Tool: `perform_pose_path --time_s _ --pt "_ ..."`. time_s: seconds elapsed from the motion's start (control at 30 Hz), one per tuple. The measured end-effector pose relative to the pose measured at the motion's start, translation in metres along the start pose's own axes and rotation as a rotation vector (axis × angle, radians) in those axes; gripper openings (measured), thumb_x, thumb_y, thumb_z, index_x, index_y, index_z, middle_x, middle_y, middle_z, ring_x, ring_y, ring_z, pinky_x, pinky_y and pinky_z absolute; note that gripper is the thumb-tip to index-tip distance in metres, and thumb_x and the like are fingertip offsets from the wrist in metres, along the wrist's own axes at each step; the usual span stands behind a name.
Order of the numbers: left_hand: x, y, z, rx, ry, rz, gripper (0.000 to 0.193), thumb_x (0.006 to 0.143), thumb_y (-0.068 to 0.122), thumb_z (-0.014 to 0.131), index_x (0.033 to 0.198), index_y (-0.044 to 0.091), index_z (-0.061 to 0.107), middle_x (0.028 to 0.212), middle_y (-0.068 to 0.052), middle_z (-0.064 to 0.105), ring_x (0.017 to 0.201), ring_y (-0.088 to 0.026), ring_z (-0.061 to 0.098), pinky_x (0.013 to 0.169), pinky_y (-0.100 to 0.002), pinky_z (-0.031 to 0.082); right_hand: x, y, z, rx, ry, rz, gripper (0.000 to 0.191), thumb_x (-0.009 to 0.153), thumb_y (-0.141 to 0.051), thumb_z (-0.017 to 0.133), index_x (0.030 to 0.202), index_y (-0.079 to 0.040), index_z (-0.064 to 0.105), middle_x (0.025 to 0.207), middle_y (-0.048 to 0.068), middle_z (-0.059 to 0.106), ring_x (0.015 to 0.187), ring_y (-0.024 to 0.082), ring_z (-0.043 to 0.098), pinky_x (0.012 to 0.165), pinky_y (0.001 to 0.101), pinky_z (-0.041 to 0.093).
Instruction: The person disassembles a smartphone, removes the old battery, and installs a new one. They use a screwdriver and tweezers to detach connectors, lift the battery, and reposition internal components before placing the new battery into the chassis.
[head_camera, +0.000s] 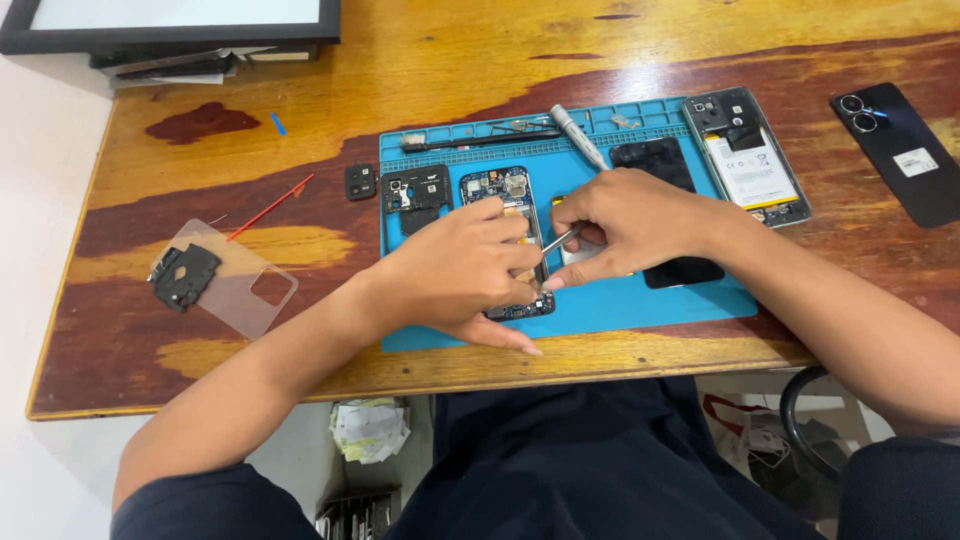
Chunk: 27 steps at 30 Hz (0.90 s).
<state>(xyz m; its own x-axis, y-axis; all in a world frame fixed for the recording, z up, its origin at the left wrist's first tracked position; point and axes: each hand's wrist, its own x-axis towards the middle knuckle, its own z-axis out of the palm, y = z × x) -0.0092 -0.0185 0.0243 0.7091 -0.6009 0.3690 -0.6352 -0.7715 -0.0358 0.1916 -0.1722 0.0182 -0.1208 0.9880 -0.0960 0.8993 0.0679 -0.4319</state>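
Dark trousers are filling the bottom edge nearest the camera, just below the wooden table; on that table a blue work mat is lying, and everything else is placed around it. At the mat's middle the left hand is pressing down on an opened phone with its circuit board showing — fingers curled over the phone's lower half, the grip closed on its edges. Just to the right of it the right hand is pinching a pair of metal tweezers, fingers together on them, the tips pointing at the phone's right edge. On the mat's upper edge a grey pen-like tool is resting; at its right edge a second opened phone is lying; further right, off the mat, a black back cover is sitting; well left of the mat a clear case is carrying a black part.
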Motion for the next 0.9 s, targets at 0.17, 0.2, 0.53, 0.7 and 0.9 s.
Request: perform_pose_path --time_s 0.17,0.2,0.53,0.7,0.9 --pt "0.002 0.008 0.005 -0.044 -0.006 -0.051 0.052 0.085 0.065 0.071 0.081 0.013 0.075 0.080 -0.001 0.060 0.086 -0.023 0.055 0.087 -0.039 0.043 0.000 -0.001 0.000 0.008 0.013 -0.012 0.053 0.070 -0.060 0.080 0.066 -0.009 0.065 0.052 0.003 0.057 0.048 0.024 0.059 0.048 0.0406 0.041" --pt "0.002 0.009 0.005 -0.060 0.012 -0.070 0.051 0.086 0.064 0.070 0.084 0.013 0.075 0.080 0.000 0.059 0.087 -0.023 0.055 0.089 -0.039 0.043 0.000 -0.001 0.000 0.001 0.011 -0.004 0.054 0.070 -0.060 0.080 0.066 -0.008 0.065 0.052 0.004 0.057 0.049 0.024 0.059 0.048 0.0408 0.041" --pt "0.003 0.004 0.006 0.037 0.032 0.052 0.053 0.087 0.062 0.073 0.070 0.011 0.068 0.079 -0.002 0.057 0.083 -0.023 0.054 0.082 -0.039 0.042 0.000 0.000 -0.001 -0.002 0.013 -0.019 0.051 0.069 -0.055 0.081 0.065 -0.008 0.063 0.052 0.004 0.056 0.048 0.025 0.058 0.048 0.0413 0.041" --pt "0.000 -0.002 0.009 -0.051 0.112 0.071 0.046 0.083 0.055 0.079 0.075 0.011 0.070 0.083 0.000 0.056 0.085 -0.022 0.053 0.083 -0.039 0.041 0.000 -0.001 -0.001 0.001 0.018 -0.016 0.053 0.070 -0.056 0.081 0.063 -0.007 0.061 0.052 0.004 0.057 0.047 0.024 0.057 0.047 0.0410 0.040" --pt "-0.002 -0.003 0.004 -0.051 0.122 0.054 0.046 0.080 0.056 0.082 0.073 0.011 0.070 0.081 -0.002 0.056 0.082 -0.024 0.052 0.079 -0.041 0.040 0.000 -0.005 -0.002 0.004 -0.010 0.021 0.050 0.068 -0.056 0.081 0.065 -0.008 0.064 0.050 0.004 0.057 0.045 0.024 0.057 0.047 0.0410 0.041"
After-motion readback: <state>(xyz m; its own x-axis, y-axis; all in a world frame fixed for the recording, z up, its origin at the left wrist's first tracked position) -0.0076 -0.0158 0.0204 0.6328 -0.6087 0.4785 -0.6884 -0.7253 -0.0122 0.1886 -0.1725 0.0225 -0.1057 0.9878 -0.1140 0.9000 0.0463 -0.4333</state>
